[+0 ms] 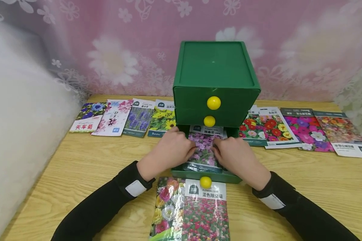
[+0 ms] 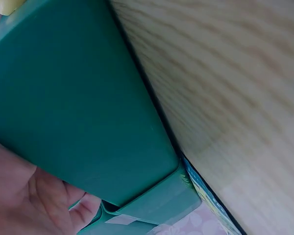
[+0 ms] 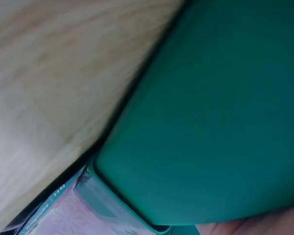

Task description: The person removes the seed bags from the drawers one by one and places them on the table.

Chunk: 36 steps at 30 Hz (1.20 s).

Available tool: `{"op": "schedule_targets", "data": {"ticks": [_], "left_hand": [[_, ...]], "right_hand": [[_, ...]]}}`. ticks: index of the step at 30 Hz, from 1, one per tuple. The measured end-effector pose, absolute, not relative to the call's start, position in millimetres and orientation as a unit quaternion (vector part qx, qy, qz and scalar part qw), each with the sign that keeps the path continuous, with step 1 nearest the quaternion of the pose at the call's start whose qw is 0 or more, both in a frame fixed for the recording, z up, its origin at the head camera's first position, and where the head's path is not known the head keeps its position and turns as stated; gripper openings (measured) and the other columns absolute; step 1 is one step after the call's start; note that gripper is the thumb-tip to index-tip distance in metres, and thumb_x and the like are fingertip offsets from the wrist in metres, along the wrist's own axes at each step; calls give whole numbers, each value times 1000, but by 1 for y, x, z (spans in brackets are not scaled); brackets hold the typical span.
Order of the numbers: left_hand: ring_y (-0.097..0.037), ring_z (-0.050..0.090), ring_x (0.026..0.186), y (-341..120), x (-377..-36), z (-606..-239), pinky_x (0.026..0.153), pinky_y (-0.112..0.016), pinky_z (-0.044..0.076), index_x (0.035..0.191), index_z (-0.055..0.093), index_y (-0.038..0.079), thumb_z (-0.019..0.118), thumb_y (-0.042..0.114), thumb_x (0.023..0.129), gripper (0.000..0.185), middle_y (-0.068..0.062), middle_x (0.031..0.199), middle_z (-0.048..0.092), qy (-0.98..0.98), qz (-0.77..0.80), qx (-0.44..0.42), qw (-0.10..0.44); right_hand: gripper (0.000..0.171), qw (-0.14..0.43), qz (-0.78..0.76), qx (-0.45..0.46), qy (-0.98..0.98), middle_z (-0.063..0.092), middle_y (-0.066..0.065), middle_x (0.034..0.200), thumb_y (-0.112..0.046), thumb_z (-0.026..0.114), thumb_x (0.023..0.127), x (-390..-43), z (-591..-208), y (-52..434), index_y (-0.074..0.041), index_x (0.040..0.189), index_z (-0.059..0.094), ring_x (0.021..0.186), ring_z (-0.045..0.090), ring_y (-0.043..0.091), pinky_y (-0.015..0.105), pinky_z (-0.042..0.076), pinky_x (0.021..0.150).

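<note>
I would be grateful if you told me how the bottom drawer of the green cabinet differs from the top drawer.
The bottom drawer is pulled out toward the person; the top drawer sits pushed in. The bottom drawer shows a pink-flowered seed packet lying inside, with the left hand and right hand on it; the top drawer's inside is hidden and untouched. Both are green with a round yellow knob.

A seed packet [image 1: 203, 147] printed with pink-purple flowers lay flat in the pulled-out bottom drawer [image 1: 206, 175] of a green cabinet. Its white header pointed away from the fingers [image 1: 190, 147], which pressed on it from both sides.
</note>
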State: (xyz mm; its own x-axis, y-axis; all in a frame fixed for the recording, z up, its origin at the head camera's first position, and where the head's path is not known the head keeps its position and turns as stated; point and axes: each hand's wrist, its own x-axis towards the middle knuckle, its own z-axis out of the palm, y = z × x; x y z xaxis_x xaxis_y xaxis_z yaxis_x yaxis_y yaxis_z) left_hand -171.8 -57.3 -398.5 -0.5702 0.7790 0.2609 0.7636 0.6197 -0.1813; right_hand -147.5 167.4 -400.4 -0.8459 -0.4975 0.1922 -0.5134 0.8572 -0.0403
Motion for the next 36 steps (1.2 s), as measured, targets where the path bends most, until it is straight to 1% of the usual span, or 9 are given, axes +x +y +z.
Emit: {"op": "schedule_targets", "data": {"ticks": [6, 11, 14, 18, 20, 23, 27, 31, 36], "left_hand": [[-13, 49, 57, -57, -175, -399, 68, -35, 31, 71, 69, 23, 64, 26, 97, 27, 6, 54, 47, -890, -35, -432, 144], [-14, 50, 59, -58, -179, -398, 65, -35, 31, 67, 64, 22, 67, 21, 96, 29, 7, 57, 51, -889, -93, -427, 134], [-15, 52, 61, -60, -181, -397, 66, -36, 35, 71, 69, 22, 68, 18, 94, 23, 6, 62, 58, -891, -117, -417, 140], [-14, 60, 66, -63, -183, -390, 73, -38, 45, 87, 79, 18, 71, 18, 93, 10, 4, 76, 69, -899, -172, -384, 119], [-12, 62, 66, -65, -184, -386, 72, -35, 49, 92, 80, 16, 72, 20, 93, 9, 4, 79, 71, -905, -221, -355, 76], [-8, 62, 65, -69, -185, -378, 62, -30, 50, 94, 81, 17, 73, 25, 93, 11, 7, 79, 71, -906, -300, -299, 1], [-9, 62, 69, -76, -184, -370, 59, -31, 48, 93, 81, 21, 74, 30, 92, 12, 12, 82, 71, -888, -382, -245, -74], [-13, 64, 75, -78, -180, -361, 62, -33, 49, 93, 81, 21, 75, 31, 91, 12, 9, 86, 72, -863, -431, -236, -114], [-17, 65, 78, -78, -169, -350, 62, -33, 47, 92, 81, 20, 77, 29, 89, 10, 7, 87, 72, -839, -477, -229, -129]], "right_hand": [[16, 91, 80, 252, -960, 46, -2, 56, -17, 72, 91, -149, -400, 167, -8, 79, 66, 48, 47, 15, 31, 41, 44], [9, 104, 127, 247, -955, 67, 6, 75, -14, 72, 91, -152, -398, 170, -5, 92, 76, 61, 60, 19, 38, 52, 56], [12, 94, 157, 240, -953, 71, 8, 83, -13, 72, 91, -154, -395, 172, -5, 98, 78, 66, 62, 19, 38, 53, 61], [13, 45, 218, 224, -949, 70, 3, 82, -14, 71, 93, -157, -387, 177, -6, 102, 77, 64, 57, 14, 33, 48, 58], [14, 10, 260, 203, -944, 69, 1, 82, -16, 70, 95, -158, -382, 181, -8, 104, 77, 63, 57, 12, 32, 48, 59], [17, -58, 349, 159, -922, 70, 3, 85, -19, 69, 95, -162, -375, 187, -8, 108, 75, 66, 62, 16, 34, 51, 63], [26, -154, 480, 107, -857, 67, 11, 98, -18, 70, 95, -165, -367, 198, -1, 115, 69, 76, 64, 23, 35, 57, 73], [32, -222, 568, 73, -789, 65, 11, 109, -18, 70, 95, -165, -360, 205, 3, 119, 64, 82, 60, 22, 31, 57, 74], [25, -247, 608, 48, -753, 65, 5, 113, -18, 70, 95, -158, -356, 212, -3, 116, 66, 86, 59, 22, 31, 55, 71]]}}
